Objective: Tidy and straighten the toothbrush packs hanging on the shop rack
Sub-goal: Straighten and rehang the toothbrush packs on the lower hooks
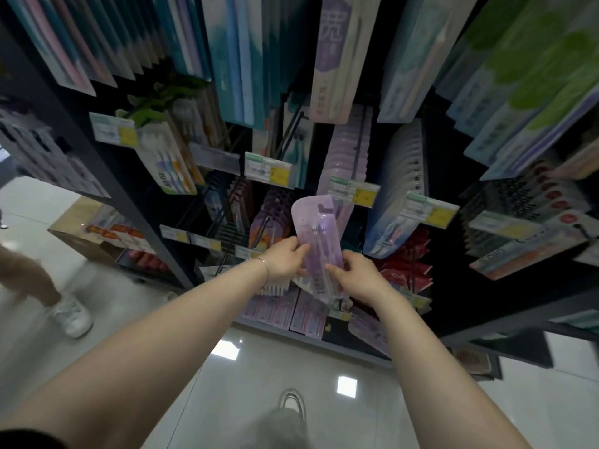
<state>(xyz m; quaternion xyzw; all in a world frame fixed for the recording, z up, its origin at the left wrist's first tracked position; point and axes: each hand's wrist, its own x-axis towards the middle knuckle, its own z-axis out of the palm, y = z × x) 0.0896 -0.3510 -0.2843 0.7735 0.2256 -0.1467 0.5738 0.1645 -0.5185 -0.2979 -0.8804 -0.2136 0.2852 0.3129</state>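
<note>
I hold a lilac toothbrush pack (319, 241) in both hands in front of the black shop rack (136, 202). My left hand (283, 262) grips its left edge. My right hand (358, 277) grips its lower right edge. The pack stands nearly upright, its hanging hole at the top, just below a row of matching lilac packs (348, 150) on a peg with a price tag (353, 190). The image is motion-blurred.
Many other toothbrush packs hang on pegs all around: blue ones (400, 196) to the right, red ones (408, 264) lower right, purple ones (291, 309) below. A cardboard box (81, 231) sits on the floor at left. Another person's leg and white shoe (71, 315) stand at far left.
</note>
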